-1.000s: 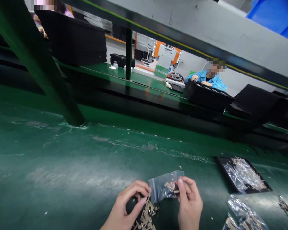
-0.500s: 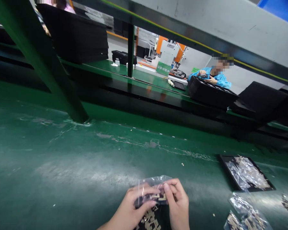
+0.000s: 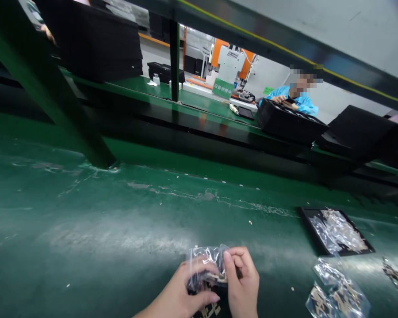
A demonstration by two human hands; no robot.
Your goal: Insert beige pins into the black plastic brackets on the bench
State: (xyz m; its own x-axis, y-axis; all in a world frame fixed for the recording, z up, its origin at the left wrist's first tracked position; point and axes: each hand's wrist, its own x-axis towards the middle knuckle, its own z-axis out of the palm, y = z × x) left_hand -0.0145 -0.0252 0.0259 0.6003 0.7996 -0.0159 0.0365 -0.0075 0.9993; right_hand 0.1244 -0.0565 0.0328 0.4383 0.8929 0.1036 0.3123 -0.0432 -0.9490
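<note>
A clear plastic bag [image 3: 204, 254] with small pale and dark parts in it is held between my two hands at the bottom centre. My left hand [image 3: 182, 287] curls around the bag's left side, fingers behind the film and thumb in front. With thumb and fingertips, my right hand [image 3: 243, 280] pinches the bag's upper right edge. Just below lie loose, small cream-coloured pieces [image 3: 210, 310] on a dark surface, partly hidden by my hands. What exactly the parts are, I cannot make out.
On the green bench [image 3: 119, 238], a black tray [image 3: 305, 225] holds clear bags and pale pieces. Filled bags [image 3: 346, 300] lie nearer at right. A slanted green post [image 3: 69, 106] rises at left. Beyond the bench, a person in blue [image 3: 310, 104] handles a dark item behind black boxes.
My right hand has pulled the bag's edge up a little, and my left fingers and thumb have spread further apart. The view has shifted slightly.
</note>
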